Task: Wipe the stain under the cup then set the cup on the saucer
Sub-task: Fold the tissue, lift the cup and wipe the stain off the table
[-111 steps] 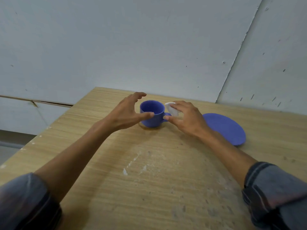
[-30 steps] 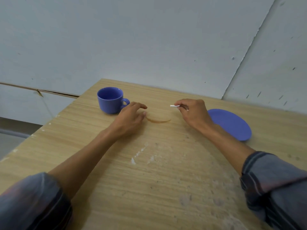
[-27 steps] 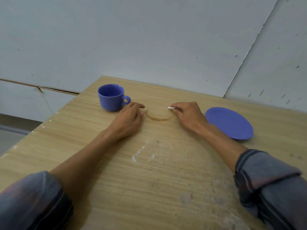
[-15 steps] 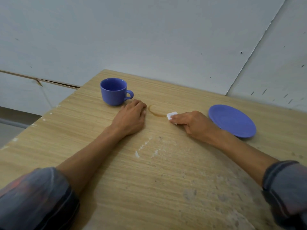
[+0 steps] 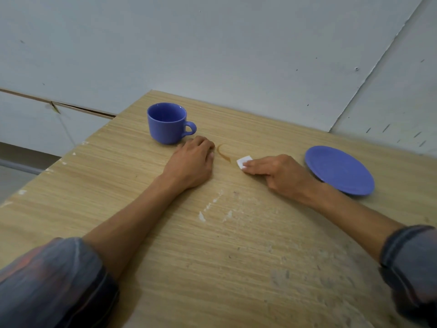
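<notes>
Two forearms in rolled-up grey-blue sleeves reach forward over a pale wood-grain surface, scuffed with white flecks in the near part.

In the middle distance, the left hand lies palm down and relaxed on the surface, gripping nothing. To its right, the right hand presses a small white square wipe flat under its extended fingertips. Between the two hands is a thin brown curved stain, only a partial arc, just left of the wipe and just beside the left fingertips.

Further right lies a round blue saucer, flat and empty, close behind the right wrist. Farther back on the left stands a blue ceramic cup, upright, empty as far as can be seen, its loop handle pointing right toward the left hand, which is near but not touching it. A grey wall lies beyond.

The wipe looks thin, soft and light, so flat finger pressure seems the way to drive it. The cup is likely rigid, smooth, breakable and modestly heavy; the handle, or a wrap around its body, should give a secure hold. Cup and saucer are well apart.
</notes>
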`<state>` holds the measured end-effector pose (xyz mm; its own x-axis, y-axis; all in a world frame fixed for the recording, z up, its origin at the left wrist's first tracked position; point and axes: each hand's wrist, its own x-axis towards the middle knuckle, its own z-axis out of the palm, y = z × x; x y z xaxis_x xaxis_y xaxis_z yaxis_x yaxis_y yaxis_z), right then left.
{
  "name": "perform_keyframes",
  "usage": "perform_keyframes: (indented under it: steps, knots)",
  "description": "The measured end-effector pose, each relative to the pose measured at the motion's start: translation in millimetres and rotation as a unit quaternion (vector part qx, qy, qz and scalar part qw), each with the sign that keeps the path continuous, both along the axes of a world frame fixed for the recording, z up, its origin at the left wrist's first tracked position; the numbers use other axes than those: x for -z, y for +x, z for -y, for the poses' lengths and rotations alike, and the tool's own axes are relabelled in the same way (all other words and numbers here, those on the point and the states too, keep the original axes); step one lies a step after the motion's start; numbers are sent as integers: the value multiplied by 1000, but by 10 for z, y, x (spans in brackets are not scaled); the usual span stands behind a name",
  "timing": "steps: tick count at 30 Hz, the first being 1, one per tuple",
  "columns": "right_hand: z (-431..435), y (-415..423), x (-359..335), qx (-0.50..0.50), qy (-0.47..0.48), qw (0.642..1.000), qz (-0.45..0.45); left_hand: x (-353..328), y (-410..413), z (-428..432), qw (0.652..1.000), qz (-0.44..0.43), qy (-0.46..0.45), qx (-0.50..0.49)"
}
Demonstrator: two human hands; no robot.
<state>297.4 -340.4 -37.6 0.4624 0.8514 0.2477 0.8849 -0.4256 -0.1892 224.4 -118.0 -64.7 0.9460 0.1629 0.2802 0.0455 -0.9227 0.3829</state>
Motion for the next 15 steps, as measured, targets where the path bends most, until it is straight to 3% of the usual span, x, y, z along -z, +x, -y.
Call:
perform_keyframes:
  steps: [6,12,15]
  knots:
    - [-313,134,-11,147,65,986,-41,-7,-5,3,1000,-6,-1,5]
    - [-158,-305,49,-8,25,1000,-7,4,3,-7,1000,-3,0,-2]
    - [-133,-155,43,-30,14,999,-8,6,-32,-13,1000,-17,10,-2]
